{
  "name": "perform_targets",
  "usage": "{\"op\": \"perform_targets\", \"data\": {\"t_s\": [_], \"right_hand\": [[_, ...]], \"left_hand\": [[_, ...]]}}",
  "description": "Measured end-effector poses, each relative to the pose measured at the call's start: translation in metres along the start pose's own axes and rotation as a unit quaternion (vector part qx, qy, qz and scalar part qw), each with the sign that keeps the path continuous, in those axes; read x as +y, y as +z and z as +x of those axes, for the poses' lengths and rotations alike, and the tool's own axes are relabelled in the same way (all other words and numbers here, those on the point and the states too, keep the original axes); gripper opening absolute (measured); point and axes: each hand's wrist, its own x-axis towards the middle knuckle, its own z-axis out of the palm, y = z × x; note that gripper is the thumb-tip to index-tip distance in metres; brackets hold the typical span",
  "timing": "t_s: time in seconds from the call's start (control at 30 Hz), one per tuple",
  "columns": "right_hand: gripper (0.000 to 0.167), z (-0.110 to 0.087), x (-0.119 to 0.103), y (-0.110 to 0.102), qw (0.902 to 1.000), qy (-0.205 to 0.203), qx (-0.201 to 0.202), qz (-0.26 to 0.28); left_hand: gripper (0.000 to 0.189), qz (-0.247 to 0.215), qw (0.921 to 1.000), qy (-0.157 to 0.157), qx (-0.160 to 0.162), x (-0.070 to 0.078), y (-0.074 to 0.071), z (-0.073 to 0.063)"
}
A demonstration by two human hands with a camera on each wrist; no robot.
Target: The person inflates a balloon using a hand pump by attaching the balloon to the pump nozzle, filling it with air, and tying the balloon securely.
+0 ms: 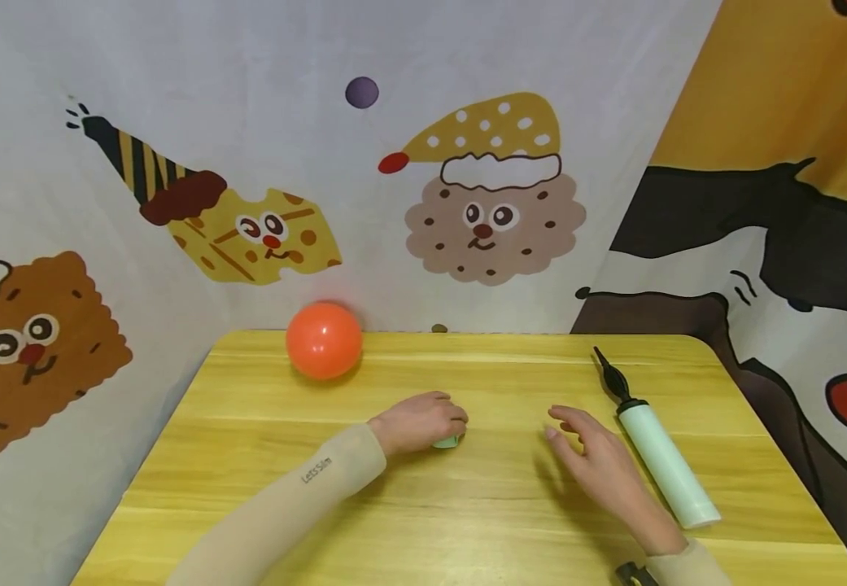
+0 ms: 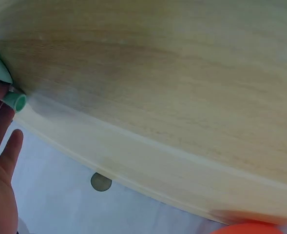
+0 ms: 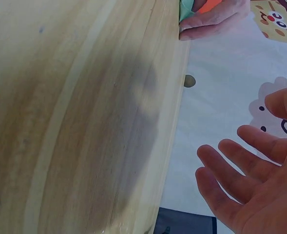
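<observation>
My left hand (image 1: pixel 417 423) pinches a limp mint-green balloon (image 1: pixel 447 443) over the middle of the table, most of it hidden under the fingers. In the left wrist view the balloon's round mouth (image 2: pixel 19 102) pokes out past the fingertips. My right hand (image 1: pixel 602 468) hovers to the right with fingers spread and nothing in it, as the right wrist view also shows. Close beside it lies a pale green hand pump (image 1: pixel 665 464) with a black nozzle pointing to the back of the table.
An inflated orange balloon (image 1: pixel 324 340) sits at the back left edge of the wooden table (image 1: pixel 467 521). Behind the table hangs a cloth (image 1: pixel 364 244) printed with cartoon biscuits and cheese. A dark band is on the right wrist.
</observation>
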Motion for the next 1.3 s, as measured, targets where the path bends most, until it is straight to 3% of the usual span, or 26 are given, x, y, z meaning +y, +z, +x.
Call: {"op": "perform_targets", "data": {"t_s": [0.13, 0.23, 0.37, 0.5, 0.63, 0.77, 0.9, 1.03, 1.17, 1.3], "right_hand": [[0.038, 0.001, 0.000, 0.000, 1.0000, 0.000, -0.003, -0.001], [0.039, 0.002, 0.000, 0.000, 1.0000, -0.001, -0.005, 0.000], [0.040, 0.002, 0.000, 0.000, 1.0000, -0.003, -0.005, 0.004], [0.040, 0.002, 0.000, 0.000, 1.0000, -0.005, -0.002, 0.004], [0.040, 0.002, -0.001, -0.001, 1.0000, 0.001, -0.001, -0.004], [0.040, 0.002, -0.002, -0.004, 0.9998, 0.012, 0.004, -0.012], [0.041, 0.002, -0.003, -0.007, 0.9995, 0.022, 0.007, -0.023], [0.042, 0.004, -0.003, -0.010, 0.9993, 0.028, 0.001, -0.024], [0.042, 0.005, -0.001, -0.012, 0.9991, 0.034, -0.003, -0.024], [0.042, 0.005, 0.001, -0.015, 0.9984, 0.044, 0.002, -0.035]], "left_hand": [[0.020, 0.009, 0.9996, -0.004, 0.026, -0.001, 0.002, -0.003], [0.016, -0.002, 0.9992, -0.025, 0.033, -0.002, 0.002, -0.008], [0.015, -0.084, 0.9912, -0.093, 0.043, -0.006, -0.003, -0.017], [0.009, -0.179, 0.9646, -0.177, 0.080, -0.010, -0.007, -0.028], [0.007, -0.241, 0.9268, -0.267, 0.107, -0.012, -0.010, -0.039], [0.011, -0.301, 0.8744, -0.368, 0.096, -0.014, -0.016, -0.049], [0.014, -0.411, 0.8032, -0.425, 0.077, -0.017, -0.021, -0.061], [0.016, -0.542, 0.7152, -0.433, 0.085, -0.022, -0.020, -0.076], [0.024, -0.655, 0.6273, -0.408, 0.105, -0.024, -0.016, -0.091], [0.031, -0.746, 0.5251, -0.394, 0.113, -0.019, -0.014, -0.100]]}}
